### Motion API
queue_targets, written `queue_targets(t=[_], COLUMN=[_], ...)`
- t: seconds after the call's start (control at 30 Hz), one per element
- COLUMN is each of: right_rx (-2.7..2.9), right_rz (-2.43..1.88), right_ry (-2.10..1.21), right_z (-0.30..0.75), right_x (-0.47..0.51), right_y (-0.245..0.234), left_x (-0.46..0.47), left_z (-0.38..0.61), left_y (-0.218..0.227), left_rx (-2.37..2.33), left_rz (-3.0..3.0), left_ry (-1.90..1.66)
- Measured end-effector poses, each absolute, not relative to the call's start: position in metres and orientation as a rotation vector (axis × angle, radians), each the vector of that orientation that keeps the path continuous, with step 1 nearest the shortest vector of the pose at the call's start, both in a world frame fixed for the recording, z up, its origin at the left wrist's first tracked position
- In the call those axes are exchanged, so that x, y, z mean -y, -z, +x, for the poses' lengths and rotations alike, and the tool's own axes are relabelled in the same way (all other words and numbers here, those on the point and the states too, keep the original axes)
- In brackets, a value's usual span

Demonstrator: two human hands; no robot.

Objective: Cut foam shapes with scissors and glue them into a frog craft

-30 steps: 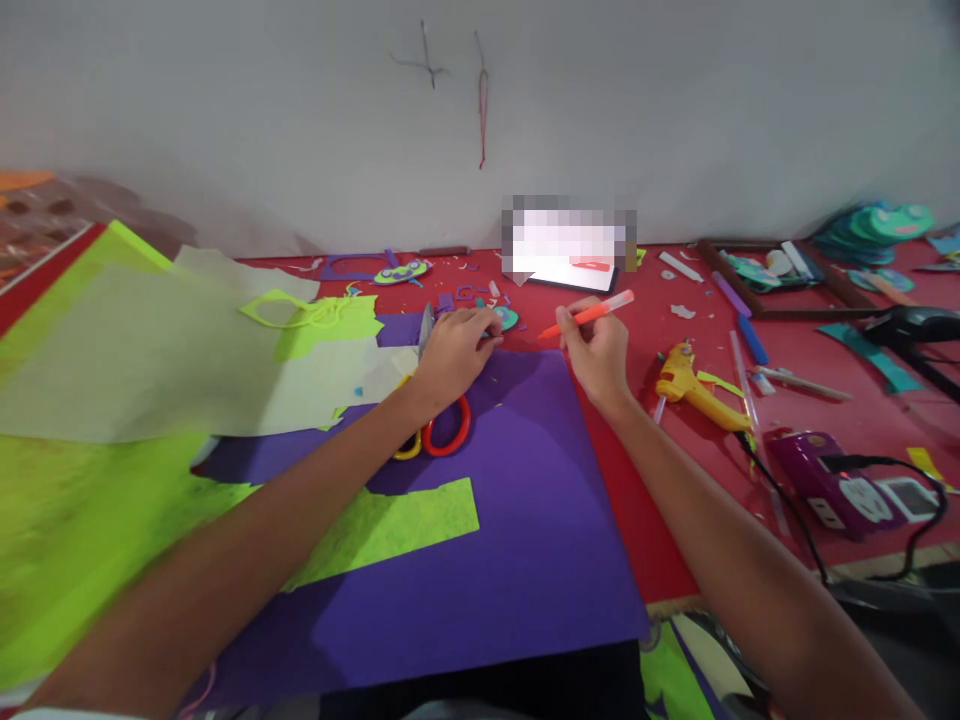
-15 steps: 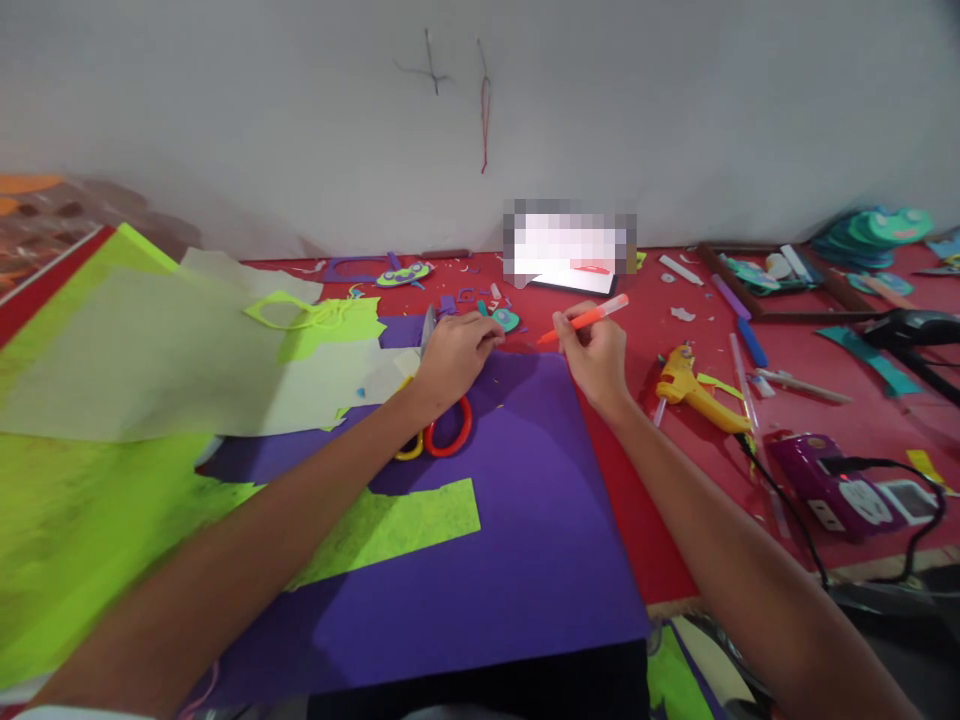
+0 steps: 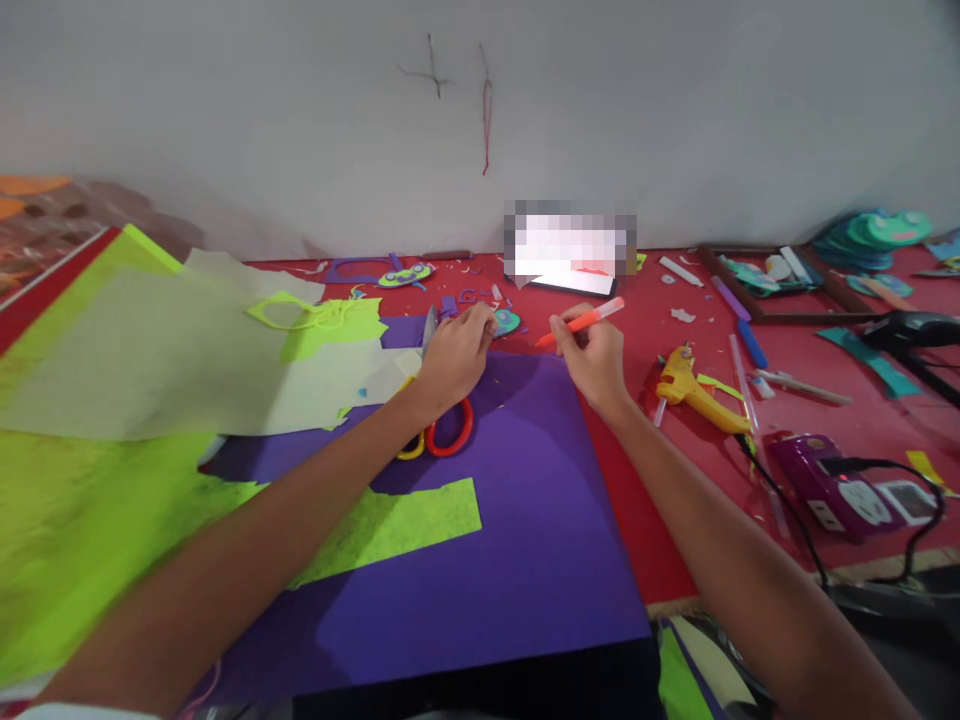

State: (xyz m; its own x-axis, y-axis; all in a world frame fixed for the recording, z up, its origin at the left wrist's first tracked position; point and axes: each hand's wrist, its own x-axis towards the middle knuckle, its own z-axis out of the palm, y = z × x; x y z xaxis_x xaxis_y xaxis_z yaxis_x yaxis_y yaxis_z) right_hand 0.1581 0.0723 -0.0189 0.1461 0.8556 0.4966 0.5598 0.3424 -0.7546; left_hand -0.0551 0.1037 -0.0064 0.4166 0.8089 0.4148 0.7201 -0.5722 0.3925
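My right hand (image 3: pixel 596 355) grips an orange pen (image 3: pixel 589 318) with a clear end, its tip pointing down and left above the red table. My left hand (image 3: pixel 459 350) is closed, its fingers curled inward at the far edge of a purple foam sheet (image 3: pixel 547 520); what they hold, if anything, is hidden. Right behind those fingers lies a small teal cut-out (image 3: pixel 508 322). Beneath my left wrist are scissors (image 3: pixel 450 428) with red and yellow handles, their blades partly covered by the hand. A lime-green strip (image 3: pixel 420 520) rests on the purple sheet.
A phone with a bright screen (image 3: pixel 566 270) leans against the wall. To the right are a yellow glue gun (image 3: pixel 697 395), a purple power box (image 3: pixel 832 485) with cables and a brown frame (image 3: pixel 795 312). Large green and greyish sheets (image 3: pixel 150 350) cover the left side.
My left fingers have curled in and drawn slightly back from the teal cut-out, uncovering more of it. The pen in my right hand has shifted slightly left and down.
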Motion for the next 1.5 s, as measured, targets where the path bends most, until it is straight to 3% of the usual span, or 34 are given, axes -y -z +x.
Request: queue_targets(t=[0.7,1.17,1.5], right_rx=[1.543,1.549,1.569], right_rz=[-1.282,-1.307,-1.302], right_ry=[-0.396,-0.387,-0.357], right_z=[0.157,0.158,0.158], right_x=[-0.071,-0.071,-0.071], right_y=[0.02,0.02,0.02], left_x=[-0.105,-0.098,-0.11], left_z=[-0.059,-0.054,-0.059], left_y=[0.009,0.003,0.016], left_rx=[-1.517,-1.041,-0.882], left_rz=[2.54,2.846,2.848], left_ry=[-0.876,-0.545,-0.532])
